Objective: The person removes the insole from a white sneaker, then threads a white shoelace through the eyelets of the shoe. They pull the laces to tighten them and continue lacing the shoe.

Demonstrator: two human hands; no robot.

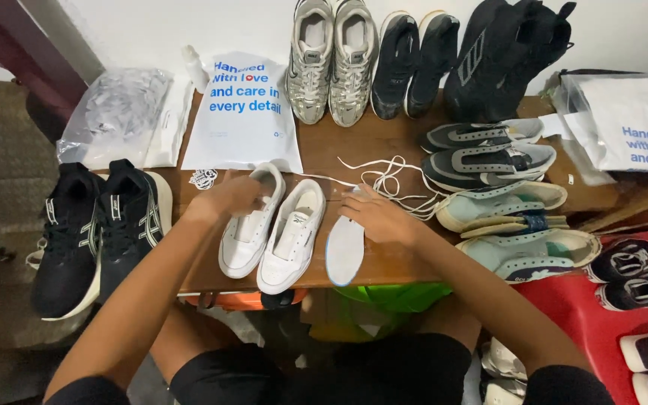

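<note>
White sneaker pair (271,229) on table (384,142): left hand (232,195) grips one sneaker's rim; right hand (375,214) flat on insole (344,251) beside them.

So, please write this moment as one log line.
left hand: on white shoe | right hand: on insole | laces: loose

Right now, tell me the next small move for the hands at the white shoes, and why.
Probably lift the insole with the right hand and slide it into a white shoe. That hand already lies on the insole, the left hand steadies the other shoe, and both shoes look unlaced, laces lying loose.
</note>
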